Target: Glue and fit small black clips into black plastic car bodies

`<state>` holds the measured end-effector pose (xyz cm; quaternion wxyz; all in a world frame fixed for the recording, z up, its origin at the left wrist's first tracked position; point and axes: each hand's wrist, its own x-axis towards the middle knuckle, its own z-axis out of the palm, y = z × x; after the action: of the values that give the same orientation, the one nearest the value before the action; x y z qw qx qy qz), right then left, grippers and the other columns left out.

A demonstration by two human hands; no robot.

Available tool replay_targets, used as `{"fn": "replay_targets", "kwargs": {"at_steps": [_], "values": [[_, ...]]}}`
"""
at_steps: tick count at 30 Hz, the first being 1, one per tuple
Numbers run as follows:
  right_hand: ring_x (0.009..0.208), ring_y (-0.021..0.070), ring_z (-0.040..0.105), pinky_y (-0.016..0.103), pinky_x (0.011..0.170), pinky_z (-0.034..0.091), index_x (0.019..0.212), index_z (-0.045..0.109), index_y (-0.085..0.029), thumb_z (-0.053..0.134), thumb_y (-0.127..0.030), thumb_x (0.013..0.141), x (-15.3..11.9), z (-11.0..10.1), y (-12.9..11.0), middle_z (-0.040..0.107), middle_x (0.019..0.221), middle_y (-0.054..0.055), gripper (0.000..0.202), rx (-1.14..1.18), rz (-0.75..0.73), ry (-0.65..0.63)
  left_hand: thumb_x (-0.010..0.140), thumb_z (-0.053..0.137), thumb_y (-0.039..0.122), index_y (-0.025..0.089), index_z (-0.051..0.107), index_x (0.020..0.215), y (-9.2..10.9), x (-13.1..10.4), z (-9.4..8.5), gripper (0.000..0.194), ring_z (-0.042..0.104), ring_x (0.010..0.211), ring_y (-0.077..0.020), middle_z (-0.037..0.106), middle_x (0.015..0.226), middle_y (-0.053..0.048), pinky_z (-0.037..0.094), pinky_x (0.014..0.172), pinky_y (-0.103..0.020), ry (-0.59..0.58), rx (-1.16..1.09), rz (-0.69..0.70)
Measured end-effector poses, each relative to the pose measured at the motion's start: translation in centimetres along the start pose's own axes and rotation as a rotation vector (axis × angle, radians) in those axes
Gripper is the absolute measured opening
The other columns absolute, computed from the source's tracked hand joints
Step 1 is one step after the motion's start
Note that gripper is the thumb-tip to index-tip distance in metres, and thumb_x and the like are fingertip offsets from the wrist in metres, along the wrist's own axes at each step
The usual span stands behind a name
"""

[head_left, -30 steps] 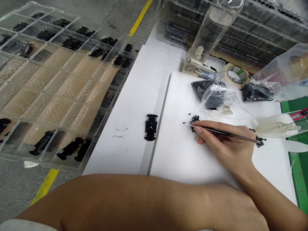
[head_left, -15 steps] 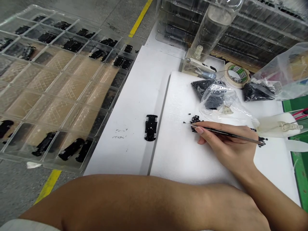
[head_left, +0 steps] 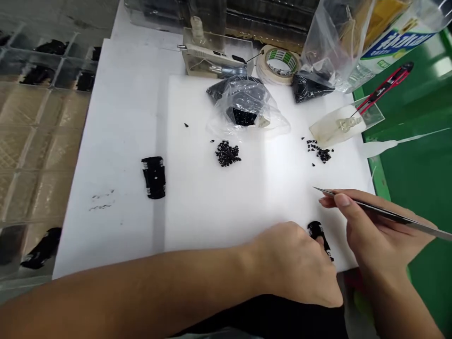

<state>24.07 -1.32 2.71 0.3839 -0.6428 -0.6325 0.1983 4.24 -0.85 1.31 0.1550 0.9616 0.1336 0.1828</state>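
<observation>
Left hand (head_left: 296, 263): closed over a black chassis part (head_left: 314, 229), thumb against it, underside of the grip hidden; part sits at the near edge of the white foam board (head_left: 212, 197). Right hand (head_left: 377, 230), just right of that grip: fingers clamped on metal tweezers (head_left: 399, 218), tips above the part; cannot tell whether they pinch anything. Left of the left-hand grip, well apart: second chassis part (head_left: 154, 178). Beyond both hands: two piles of black bits (head_left: 227, 154), then a clear bag (head_left: 247, 96); farthest, a tape roll (head_left: 263, 70).
</observation>
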Motion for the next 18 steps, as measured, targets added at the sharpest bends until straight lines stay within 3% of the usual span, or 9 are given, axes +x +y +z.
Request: {"fn": "replay_targets", "kwargs": {"at_steps": [2,7,10,12,15,18], "values": [[0.078,0.0345,0.083,0.048,0.063,0.072,0.105,0.087,-0.032,0.088,-0.035,0.091,-0.2,0.0,0.2,0.085,0.094,0.003,0.014,-0.076,0.011,0.010,0.101,0.060,0.017,0.016,0.071,0.068,0.2,0.2,-0.4,0.034,0.051,0.044,-0.0155,0.064,0.059,-0.005,0.023,0.038,-0.030,-0.063,-0.016,-0.031],[0.081,0.0299,0.084,0.037,0.056,0.068,0.109,0.086,-0.035,0.085,-0.040,0.095,2.7,1.7,-1.7,0.085,0.099,0.001,0.015,-0.058,-0.169,-0.206,0.103,0.054,0.017,0.020,0.079,0.077,0.3,0.8,-0.6,0.037,0.066,0.061,-0.0163,0.074,0.072,-0.005,0.032,0.045,-0.030,-0.171,-0.056,0.010],[0.076,0.0233,0.082,0.034,0.065,0.070,0.105,0.086,-0.037,0.085,-0.037,0.095,4.7,5.0,-4.1,0.085,0.096,-0.003,0.010,0.123,-0.278,-0.299,0.102,0.051,0.008,0.025,0.082,0.083,0.1,0.4,0.0,0.040,0.066,0.060,-0.0122,0.077,0.075,-0.002,0.034,0.047,-0.028,-0.179,-0.048,0.051],[0.070,0.0200,0.081,0.031,0.063,0.069,0.106,0.086,-0.035,0.084,-0.035,0.096,5.7,7.8,-6.0,0.085,0.091,-0.003,0.009,0.206,-0.322,-0.356,0.103,0.049,0.005,0.028,0.083,0.086,-0.2,-0.1,0.4,0.045,0.066,0.060,-0.0104,0.079,0.076,0.001,0.035,0.047,-0.027,-0.202,-0.076,0.102],[0.062,0.0169,0.078,0.027,0.055,0.064,0.106,0.087,-0.030,0.083,-0.033,0.097,7.0,12.0,-8.6,0.084,0.088,-0.001,0.010,0.263,-0.406,-0.383,0.109,0.046,0.013,0.030,0.083,0.083,-0.6,-0.8,1.0,0.048,0.073,0.070,-0.0084,0.084,0.088,0.002,0.042,0.049,-0.023,-0.188,-0.214,0.154],[0.054,0.0155,0.072,0.029,0.051,0.059,0.099,0.087,-0.027,0.085,-0.036,0.094,9.1,15.4,-10.5,0.082,0.081,0.000,0.010,0.278,-0.394,-0.367,0.112,0.048,0.026,0.030,0.080,0.074,-0.6,-0.9,1.6,0.049,0.077,0.081,-0.0085,0.086,0.101,0.002,0.045,0.051,-0.023,-0.130,-0.278,0.123]]}}
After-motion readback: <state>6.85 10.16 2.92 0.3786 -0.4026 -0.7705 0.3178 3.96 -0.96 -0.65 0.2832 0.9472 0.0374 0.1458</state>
